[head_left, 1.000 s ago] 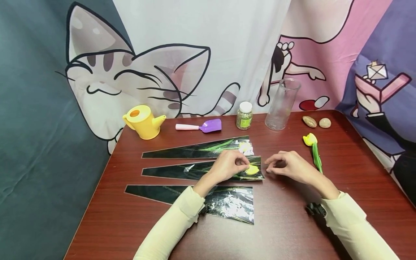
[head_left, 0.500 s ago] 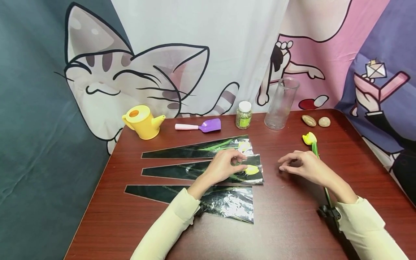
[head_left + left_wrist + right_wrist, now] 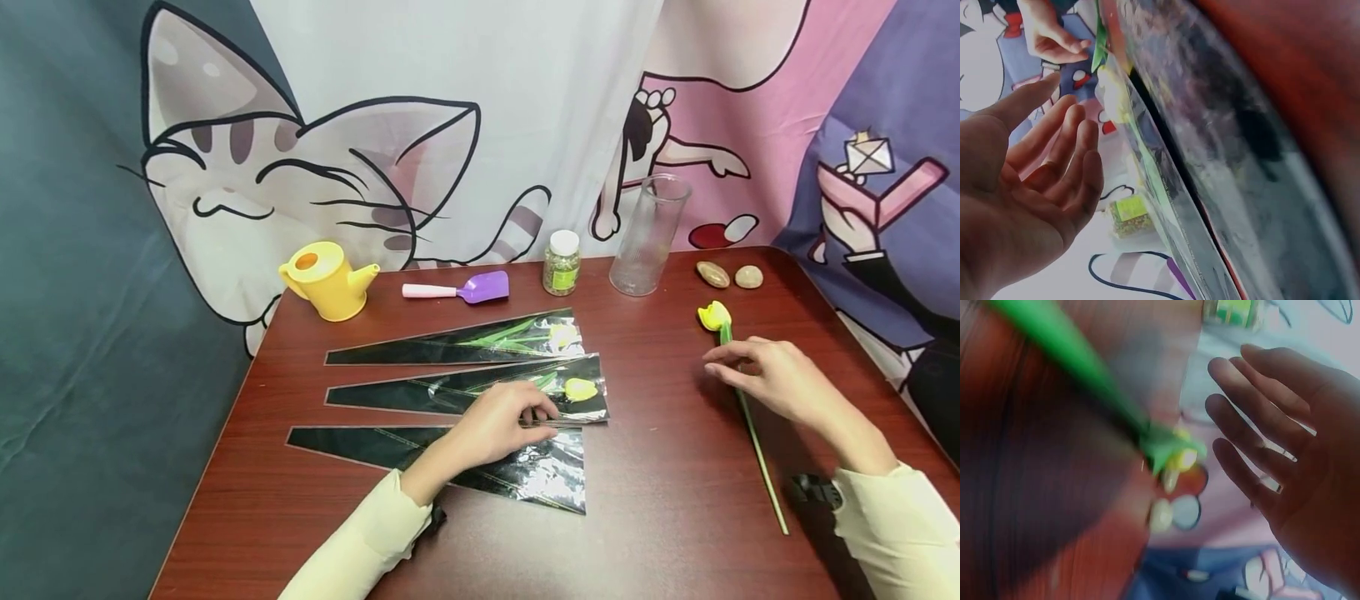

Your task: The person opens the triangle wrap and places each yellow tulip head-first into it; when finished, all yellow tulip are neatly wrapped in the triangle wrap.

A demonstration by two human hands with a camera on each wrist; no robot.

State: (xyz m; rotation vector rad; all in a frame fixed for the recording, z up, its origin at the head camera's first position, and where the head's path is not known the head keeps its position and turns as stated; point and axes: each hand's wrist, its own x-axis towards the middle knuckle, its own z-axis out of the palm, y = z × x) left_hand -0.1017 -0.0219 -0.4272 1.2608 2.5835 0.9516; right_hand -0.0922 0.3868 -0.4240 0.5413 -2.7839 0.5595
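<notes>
Yellow tulip lies singly on the right of the dark red wooden table, its bloom towards the back and its thin green stem slanting to the front. Over its leaf and upper stem is the right hand, fingers loosely spread, gripping nothing. Well to its left, the left hand is relaxed, a wide gap between thumb and fingers, with nothing held; whether it touches the film beneath, I cannot tell. Under and beside it are three tapered, shiny flower sleeves: the middle sleeve and the back sleeve each contain a yellow tulip, while the front sleeve lies flat. Along the rear, left to right, stand or lie a yellow watering can, a purple toy shovel with a pink handle, a white-capped jar, a clear cylinder vase and two polished stones.
</notes>
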